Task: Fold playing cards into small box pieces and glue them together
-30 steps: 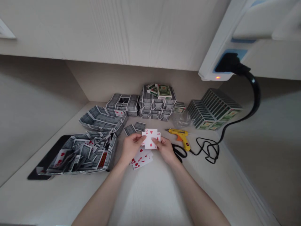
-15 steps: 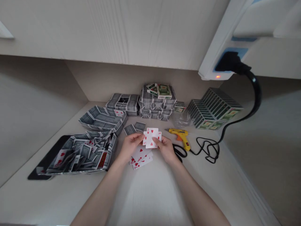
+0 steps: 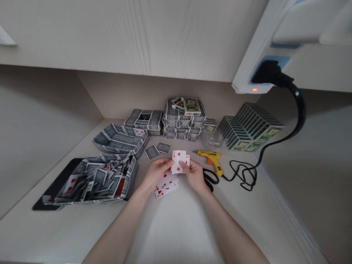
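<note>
Both hands meet over the middle of the white desk. My left hand (image 3: 155,174) and my right hand (image 3: 194,175) together pinch two crossed red heart playing cards (image 3: 180,160), a two upright in front and a three lying crosswise behind it. Under the hands a small fan of red heart cards (image 3: 165,185) lies face up on the desk. Two face-down grey-backed cards (image 3: 157,149) lie just beyond the hands.
A tray built of cards (image 3: 93,179), full of loose cards, rests on a black mat at the left. Further card-built boxes (image 3: 121,138) and stacks (image 3: 183,119) stand behind. A yellow glue gun (image 3: 211,159), black scissors (image 3: 208,179), cable (image 3: 244,176) and deck boxes (image 3: 249,127) are on the right.
The crossed cards have been drawn slightly closer together, with the crosswise card showing less on the left. Both hands have shifted a little to the right.
</note>
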{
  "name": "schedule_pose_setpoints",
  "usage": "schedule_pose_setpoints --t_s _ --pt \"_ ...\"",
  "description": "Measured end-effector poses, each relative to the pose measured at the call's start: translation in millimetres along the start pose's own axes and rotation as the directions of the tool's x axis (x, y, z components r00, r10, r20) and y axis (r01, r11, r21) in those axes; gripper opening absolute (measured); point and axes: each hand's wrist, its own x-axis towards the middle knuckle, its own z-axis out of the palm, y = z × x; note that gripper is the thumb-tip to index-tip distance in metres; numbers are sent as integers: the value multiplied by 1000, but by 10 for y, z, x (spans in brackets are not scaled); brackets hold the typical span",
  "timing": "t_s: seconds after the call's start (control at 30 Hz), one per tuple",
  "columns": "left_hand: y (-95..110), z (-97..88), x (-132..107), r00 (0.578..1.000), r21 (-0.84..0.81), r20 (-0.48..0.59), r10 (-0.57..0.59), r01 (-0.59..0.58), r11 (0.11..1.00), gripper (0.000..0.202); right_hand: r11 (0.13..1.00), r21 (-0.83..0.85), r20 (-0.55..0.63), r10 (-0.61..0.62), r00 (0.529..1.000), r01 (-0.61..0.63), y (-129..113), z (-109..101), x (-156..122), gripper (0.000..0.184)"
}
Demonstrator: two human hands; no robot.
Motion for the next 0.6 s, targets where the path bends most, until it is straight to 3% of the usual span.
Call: schedule_pose_setpoints --t_s 0.2,0.37,0.6 --pt "31 34 -36 999 24 -45 -8 10 1000 29 1000 -5 -12 -10 1000 10 -10 25 -40 22" --pt "27 61 -39 987 92 -157 23 -8 996 31 999 39 10 27 1000 -27 -37 42 -58 23" --pt "-8 60 -18 979 48 -203 21 -12 999 28 994 92 61 59 996 -64 -16 42 -58 24"
